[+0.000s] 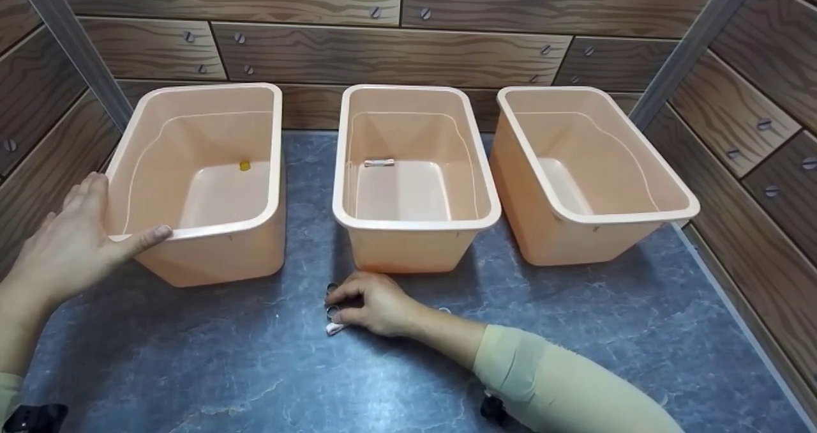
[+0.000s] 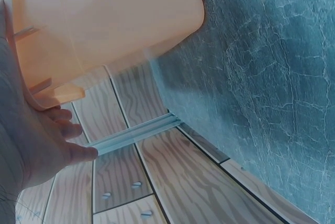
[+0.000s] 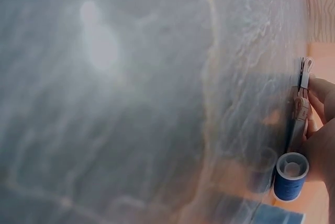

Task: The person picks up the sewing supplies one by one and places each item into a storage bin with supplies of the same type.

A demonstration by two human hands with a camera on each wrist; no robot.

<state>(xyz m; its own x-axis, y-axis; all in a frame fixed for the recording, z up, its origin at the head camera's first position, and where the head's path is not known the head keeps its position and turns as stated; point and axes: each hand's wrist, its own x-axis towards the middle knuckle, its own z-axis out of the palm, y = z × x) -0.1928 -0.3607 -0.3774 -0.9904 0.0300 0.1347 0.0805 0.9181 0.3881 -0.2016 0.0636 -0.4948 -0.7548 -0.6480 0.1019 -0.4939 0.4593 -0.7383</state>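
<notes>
My left hand (image 1: 70, 241) rests on the near left corner of the left peach bin (image 1: 223, 254), thumb along the front rim and straight fingers against the outer side. In front of the middle bin (image 1: 408, 248), my right hand (image 1: 380, 305) pinches small scissors (image 1: 332, 311) at the table by their dark ring handles. A pinkish white folded strip with printed marks (image 1: 334, 328), like a measuring tape, lies beside the thumb. The right wrist view shows the scissors' metal (image 3: 297, 132) below that strip. Close to this hand stands a spool of blue thread (image 3: 289, 185).
A third bin (image 1: 568, 248) stands at the right. A small yellow piece (image 1: 244, 165) lies in the left bin, and a small silver piece with copper-coloured ends (image 1: 379, 163) in the middle one. Blue cloth (image 3: 277, 214) shows by the spool. Wood-patterned walls (image 1: 383, 56) enclose the blue-grey table (image 1: 255, 369).
</notes>
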